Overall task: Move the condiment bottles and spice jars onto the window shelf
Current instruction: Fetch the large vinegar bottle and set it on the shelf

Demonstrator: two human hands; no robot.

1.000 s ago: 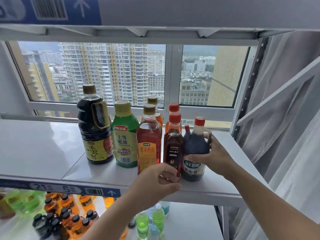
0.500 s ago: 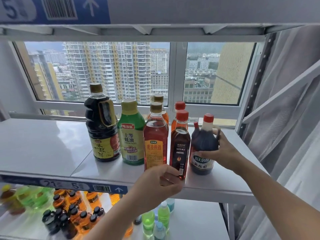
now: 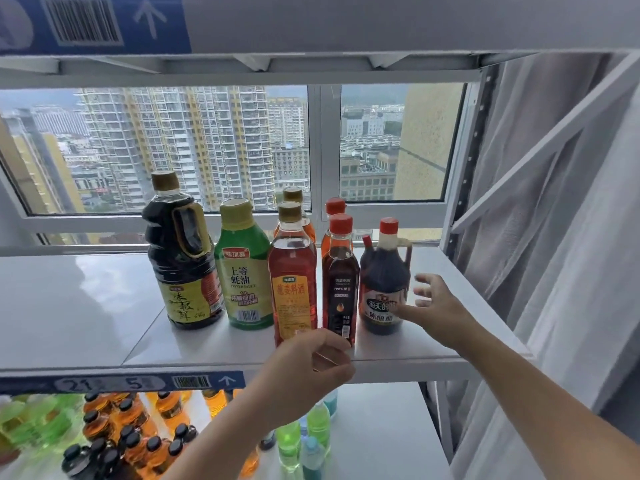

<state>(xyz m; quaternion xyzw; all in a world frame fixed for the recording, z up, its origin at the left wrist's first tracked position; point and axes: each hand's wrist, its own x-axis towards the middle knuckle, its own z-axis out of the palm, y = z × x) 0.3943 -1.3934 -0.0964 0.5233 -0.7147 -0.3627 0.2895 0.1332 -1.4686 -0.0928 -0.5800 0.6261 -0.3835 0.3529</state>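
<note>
Several condiment bottles stand in a tight row on the white window shelf (image 3: 86,306). From left they are a big dark soy bottle (image 3: 183,271), a green oyster sauce bottle (image 3: 244,271), a red cooking wine bottle (image 3: 292,282), a slim red-capped bottle (image 3: 341,282) and a dark vinegar jug (image 3: 382,289). Two more bottles stand behind them. My right hand (image 3: 436,306) is spread beside the vinegar jug, its thumb near the label. My left hand (image 3: 308,362) hangs loosely curled at the shelf's front edge, below the slim bottle's base, and holds nothing.
A lower shelf holds many drink bottles, dark-capped amber ones (image 3: 121,438) and green ones (image 3: 304,438). Another shelf (image 3: 311,29) runs overhead. Behind is the window (image 3: 207,150). At the right stand a rack post (image 3: 464,202) and a grey curtain (image 3: 571,237).
My right hand has let go of the vinegar jug and spread open beside it. My left hand has come off the slim bottle's base and dropped slightly.
</note>
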